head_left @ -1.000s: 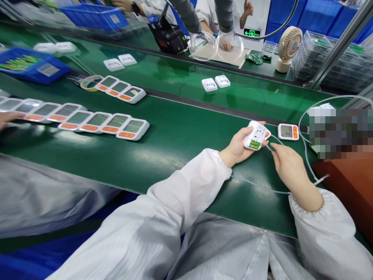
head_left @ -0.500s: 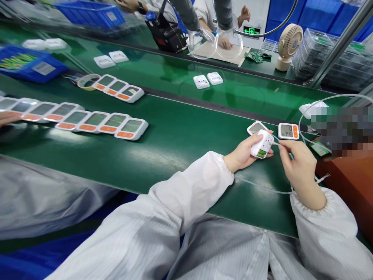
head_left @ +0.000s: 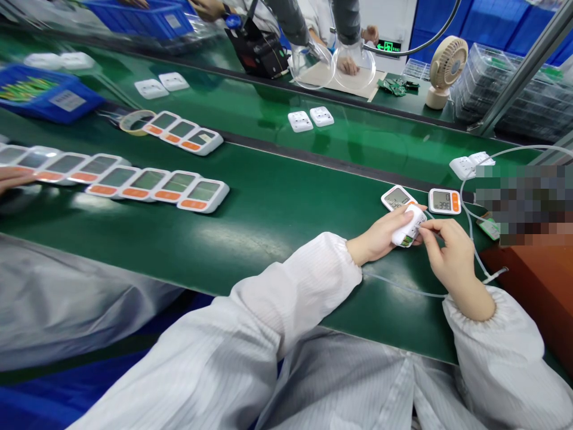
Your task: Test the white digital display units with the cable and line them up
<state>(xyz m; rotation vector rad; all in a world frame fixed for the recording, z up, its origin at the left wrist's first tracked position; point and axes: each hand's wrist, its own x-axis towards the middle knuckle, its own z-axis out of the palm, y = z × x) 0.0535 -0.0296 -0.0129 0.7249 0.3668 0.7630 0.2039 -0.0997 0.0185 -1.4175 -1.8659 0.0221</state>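
Observation:
My left hand (head_left: 384, 236) is closed round a small white digital monitor (head_left: 409, 226), its back turned to the right and green batteries showing in its lower end. My right hand (head_left: 452, 254) pinches the end of a thin clear tube (head_left: 430, 216) against the side of that monitor; whether the tube sits in a hole is hidden by the fingers. Just beyond lie two more monitors: a tilted one (head_left: 396, 196) partly behind my left hand, and one (head_left: 444, 201) showing digits beside orange buttons. More tubing (head_left: 403, 288) runs along the bench under my wrists.
Rows of monitors (head_left: 203, 194) lie on the green bench at left, near a co-worker's hand (head_left: 15, 178). A tape roll (head_left: 136, 122) and a blue bin (head_left: 49, 98) stand behind. White units (head_left: 300, 121) sit on the far belt. An orange-brown surface (head_left: 532, 278) borders the right.
My right hand has moved left, bringing the tube end to the monitor. My left hand has tilted the monitor. White units on the far belt have shifted left.

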